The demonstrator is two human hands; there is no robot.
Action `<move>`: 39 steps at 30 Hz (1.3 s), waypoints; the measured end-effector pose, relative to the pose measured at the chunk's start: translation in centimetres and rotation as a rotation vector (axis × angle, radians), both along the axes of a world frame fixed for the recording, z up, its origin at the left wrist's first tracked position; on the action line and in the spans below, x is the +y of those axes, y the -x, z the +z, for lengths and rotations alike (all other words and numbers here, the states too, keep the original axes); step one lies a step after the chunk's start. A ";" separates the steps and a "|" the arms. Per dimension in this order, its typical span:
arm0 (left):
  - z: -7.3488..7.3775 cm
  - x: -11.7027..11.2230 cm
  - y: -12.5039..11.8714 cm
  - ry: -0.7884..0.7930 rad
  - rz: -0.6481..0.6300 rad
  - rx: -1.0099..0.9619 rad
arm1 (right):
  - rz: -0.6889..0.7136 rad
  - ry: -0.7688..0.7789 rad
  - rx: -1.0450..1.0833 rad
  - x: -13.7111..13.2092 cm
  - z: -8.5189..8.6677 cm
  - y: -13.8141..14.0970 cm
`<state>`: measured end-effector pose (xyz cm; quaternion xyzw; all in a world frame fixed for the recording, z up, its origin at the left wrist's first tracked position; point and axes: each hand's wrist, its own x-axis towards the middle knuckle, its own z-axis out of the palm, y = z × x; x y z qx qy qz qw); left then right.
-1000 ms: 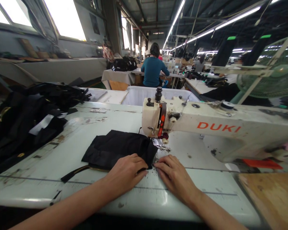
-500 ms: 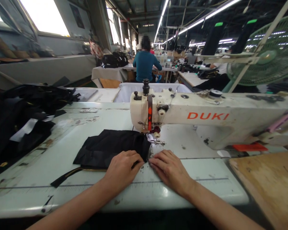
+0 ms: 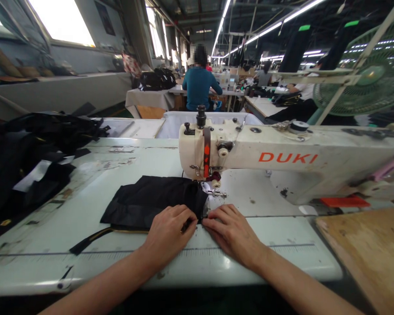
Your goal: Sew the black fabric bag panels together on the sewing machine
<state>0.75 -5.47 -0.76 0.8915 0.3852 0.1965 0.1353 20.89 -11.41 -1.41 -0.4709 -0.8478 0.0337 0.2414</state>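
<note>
A black fabric piece [image 3: 153,199] with a zipper strip trailing left lies on the pale green sewing table [image 3: 85,183], its right end under the presser foot of a white DUKI sewing machine [image 3: 276,159]. My left hand [image 3: 169,232] rests on the near edge of the fabric, fingers curled and pressing it down. My right hand [image 3: 231,232] lies flat beside it, fingertips on the fabric's near right corner, just in front of the needle.
A heap of black fabric pieces [image 3: 26,157] fills the table's left side. A wooden board [image 3: 371,249] lies at the right. A green fan [image 3: 371,83] stands behind the machine. A person in a teal top [image 3: 199,87] sits at a table ahead.
Both hands have stayed on the fabric's near edge, shifting only slightly. My head has moved, so the view sits lower and closer than a second ago.
</note>
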 end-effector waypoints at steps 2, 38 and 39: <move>0.0 0.0 0.1 0.006 -0.023 -0.030 | 0.021 0.002 -0.020 -0.1 0.1 0.0; 0.8 0.4 2.9 -0.060 -0.043 -0.240 | 0.043 0.062 -0.153 -0.1 0.8 0.6; 0.7 0.7 3.2 -0.054 0.028 -0.270 | 0.046 0.064 -0.151 -0.1 0.8 0.5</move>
